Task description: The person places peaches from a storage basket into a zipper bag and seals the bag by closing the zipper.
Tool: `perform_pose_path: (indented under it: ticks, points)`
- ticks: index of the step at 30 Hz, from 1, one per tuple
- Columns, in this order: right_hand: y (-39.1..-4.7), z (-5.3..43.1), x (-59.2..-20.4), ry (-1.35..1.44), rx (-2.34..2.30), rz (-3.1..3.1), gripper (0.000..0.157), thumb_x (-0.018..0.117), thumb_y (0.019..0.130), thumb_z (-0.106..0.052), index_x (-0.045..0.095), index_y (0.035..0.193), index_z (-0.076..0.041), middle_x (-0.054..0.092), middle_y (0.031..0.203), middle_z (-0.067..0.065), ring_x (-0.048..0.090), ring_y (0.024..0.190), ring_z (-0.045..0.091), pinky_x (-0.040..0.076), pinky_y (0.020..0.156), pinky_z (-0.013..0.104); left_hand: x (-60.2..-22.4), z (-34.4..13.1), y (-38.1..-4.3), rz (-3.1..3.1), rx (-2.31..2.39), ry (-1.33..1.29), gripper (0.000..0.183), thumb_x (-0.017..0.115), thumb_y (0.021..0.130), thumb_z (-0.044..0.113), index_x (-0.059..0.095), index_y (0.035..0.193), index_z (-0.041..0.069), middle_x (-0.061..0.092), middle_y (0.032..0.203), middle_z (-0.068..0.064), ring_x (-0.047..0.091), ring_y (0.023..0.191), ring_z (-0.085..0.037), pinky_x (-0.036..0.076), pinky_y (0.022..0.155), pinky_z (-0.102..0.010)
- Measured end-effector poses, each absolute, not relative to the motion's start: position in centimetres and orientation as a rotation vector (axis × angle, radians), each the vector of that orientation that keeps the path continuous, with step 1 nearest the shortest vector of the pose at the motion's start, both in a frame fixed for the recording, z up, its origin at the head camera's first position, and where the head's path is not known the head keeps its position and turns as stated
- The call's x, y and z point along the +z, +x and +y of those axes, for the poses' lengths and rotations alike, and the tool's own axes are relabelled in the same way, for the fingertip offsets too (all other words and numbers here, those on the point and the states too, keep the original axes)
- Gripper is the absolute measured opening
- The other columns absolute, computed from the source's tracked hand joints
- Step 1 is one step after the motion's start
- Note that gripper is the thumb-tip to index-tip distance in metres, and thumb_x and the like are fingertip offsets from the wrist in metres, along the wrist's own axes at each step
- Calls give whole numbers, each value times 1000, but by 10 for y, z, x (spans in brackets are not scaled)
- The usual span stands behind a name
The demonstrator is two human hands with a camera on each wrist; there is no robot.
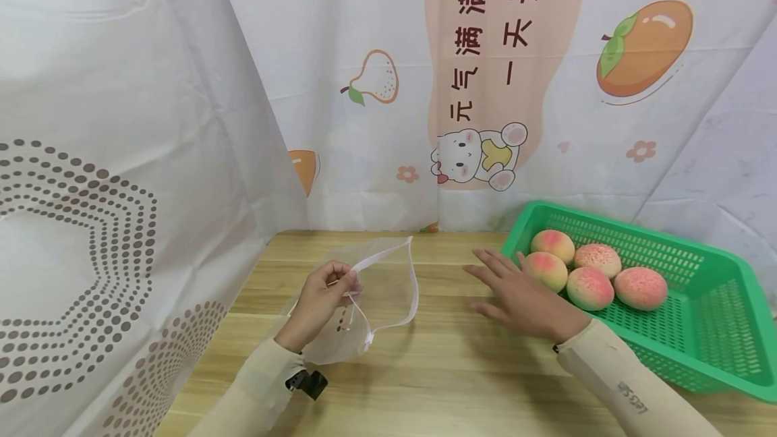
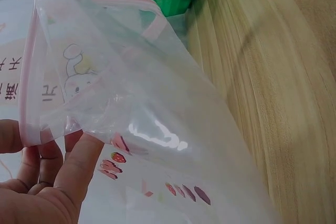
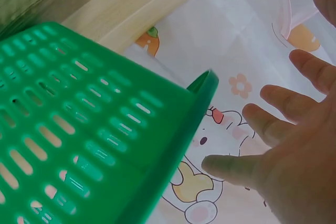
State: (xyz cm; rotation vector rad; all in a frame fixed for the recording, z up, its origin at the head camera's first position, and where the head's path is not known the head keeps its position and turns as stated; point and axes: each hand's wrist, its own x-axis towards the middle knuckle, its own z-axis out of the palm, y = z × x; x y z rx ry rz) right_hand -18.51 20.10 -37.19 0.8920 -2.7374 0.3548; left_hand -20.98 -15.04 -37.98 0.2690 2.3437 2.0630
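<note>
A clear plastic zip bag [image 1: 388,295] with a pink-edged mouth hangs from my left hand [image 1: 324,299], whose thumb and fingers pinch its rim. Its mouth gapes toward the right, and small printed fruit shapes show on its side in the left wrist view. My right hand [image 1: 516,292] holds nothing; its fingers are spread over the table beside the green plastic basket [image 1: 722,261]. Several pink-and-yellow peaches [image 1: 590,288] lie in the basket's left half. In the right wrist view the basket's slotted wall [image 3: 121,108] stands near the right thumb [image 3: 231,166].
The wooden table [image 1: 425,396] meets a printed white cloth [image 1: 364,154] hanging behind it. Another pale cloth with dotted patterns [image 1: 121,221] hangs along the left side. The basket's raised rim borders the right of the workspace.
</note>
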Motion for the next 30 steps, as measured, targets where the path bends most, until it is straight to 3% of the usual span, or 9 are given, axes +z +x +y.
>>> perform_pose_path:
  ticks: [9,15,21,30]
  points:
    - [-183,210,-365,877,424,-2759,61,65,98,-40,48,145,-7,35,156,19,31,143,40,26,108,72,-378,-150,-207,2329,2070,237,13,57,102,7,57,102,-6,66,92,-15,68,87,-23,61,78,-35]
    - [-183,218,-362,877,462,-2753,62,68,96,-35,46,147,-7,33,157,20,29,143,41,35,109,62,-377,-149,-206,2334,2071,229,12,57,102,7,57,101,-6,66,92,-14,68,89,-25,61,76,-33]
    - [-183,227,-358,908,420,-2685,60,71,95,-33,49,143,-6,37,153,23,36,139,42,43,102,60,-377,-149,-206,2343,2062,232,13,57,102,7,57,102,-6,66,92,-15,68,89,-26,61,76,-32]
    - [-184,239,-352,887,484,-2724,63,72,94,-29,45,146,-7,30,157,22,34,139,46,42,103,61,-374,-150,-205,2357,2065,247,13,56,102,6,57,102,-7,66,92,-15,69,89,-26,61,79,-37]
